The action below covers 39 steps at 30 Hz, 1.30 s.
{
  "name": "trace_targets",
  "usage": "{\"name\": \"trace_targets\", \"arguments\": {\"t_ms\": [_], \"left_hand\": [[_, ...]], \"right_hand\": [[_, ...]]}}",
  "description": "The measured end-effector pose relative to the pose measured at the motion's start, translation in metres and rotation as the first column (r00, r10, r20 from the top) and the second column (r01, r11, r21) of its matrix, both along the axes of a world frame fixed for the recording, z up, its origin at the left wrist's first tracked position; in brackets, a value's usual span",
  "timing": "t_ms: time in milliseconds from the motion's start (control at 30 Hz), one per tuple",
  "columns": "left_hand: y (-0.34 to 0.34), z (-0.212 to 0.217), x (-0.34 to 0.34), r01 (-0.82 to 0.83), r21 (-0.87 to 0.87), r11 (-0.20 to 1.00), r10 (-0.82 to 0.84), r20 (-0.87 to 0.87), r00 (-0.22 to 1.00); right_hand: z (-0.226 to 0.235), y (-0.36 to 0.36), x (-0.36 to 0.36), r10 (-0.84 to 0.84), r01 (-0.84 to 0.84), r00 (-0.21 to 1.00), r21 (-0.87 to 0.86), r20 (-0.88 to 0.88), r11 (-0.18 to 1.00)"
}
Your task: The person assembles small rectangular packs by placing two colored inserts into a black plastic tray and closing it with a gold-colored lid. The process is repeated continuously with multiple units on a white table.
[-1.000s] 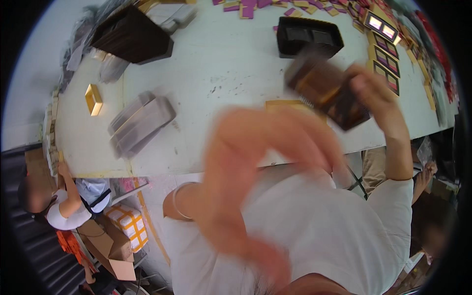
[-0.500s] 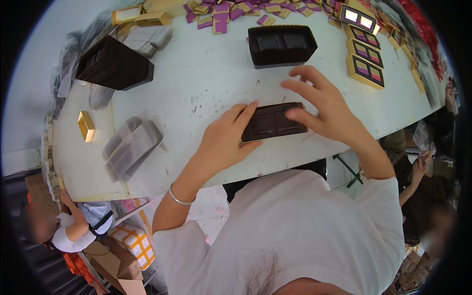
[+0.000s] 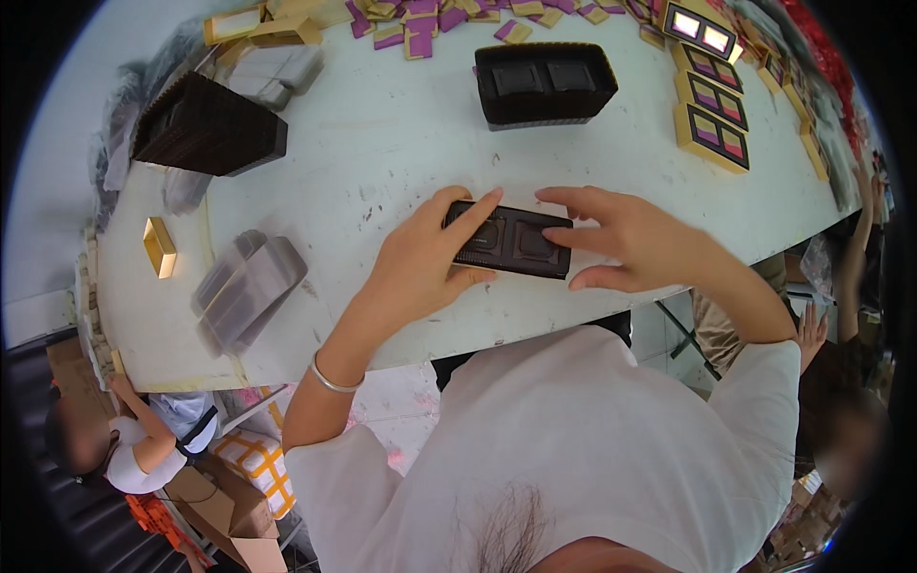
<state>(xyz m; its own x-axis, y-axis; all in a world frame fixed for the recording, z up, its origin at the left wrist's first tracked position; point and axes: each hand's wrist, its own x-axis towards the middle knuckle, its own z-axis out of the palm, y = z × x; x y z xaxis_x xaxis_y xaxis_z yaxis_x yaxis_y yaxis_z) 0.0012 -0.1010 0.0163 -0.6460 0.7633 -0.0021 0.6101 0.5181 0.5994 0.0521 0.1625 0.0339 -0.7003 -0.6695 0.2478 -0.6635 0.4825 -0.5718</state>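
The left hand (image 3: 420, 248), fingers curved over the top and thumb at the near edge, holds the left end of a black two-compartment tray (image 3: 537, 244) near the tabletop's (image 3: 382, 153) front edge. The right hand (image 3: 635, 244), half open, has fingertips at its right end. Any lettering there is too small to read. Beyond stand stacked black trays (image 3: 549, 81); clear plastic covers (image 3: 248, 291) lie left.

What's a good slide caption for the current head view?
Left hand gripping a black tray, right hand at its right end, over a white table bearing colourful boxes.
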Motion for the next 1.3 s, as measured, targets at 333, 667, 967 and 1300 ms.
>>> {"name": "trace_targets", "arguments": {"t_ms": [333,667,967,1300], "left_hand": [[0.012,-0.024,0.02,-0.13,0.003,0.992,0.119,-0.428,0.896],[0.025,-0.006,0.0,-0.03,0.124,0.992,0.048,-0.149,0.988],[0.026,-0.017,-0.009,-0.115,0.229,0.967,0.152,-0.151,0.977],[0.051,-0.024,-0.01,-0.101,0.239,0.966,0.134,-0.124,0.983]], "right_hand": [[-0.011,0.033,-0.028,-0.667,0.537,0.743,-0.541,-0.062,0.648],[-0.017,0.036,-0.268,-0.231,0.308,0.94,0.338,-0.252,0.889],[0.018,0.039,-0.263,-0.402,0.532,0.809,0.243,-0.429,0.811],[0.021,-0.017,-0.003,-0.076,0.3,0.875,0.411,-0.479,0.861]]}}
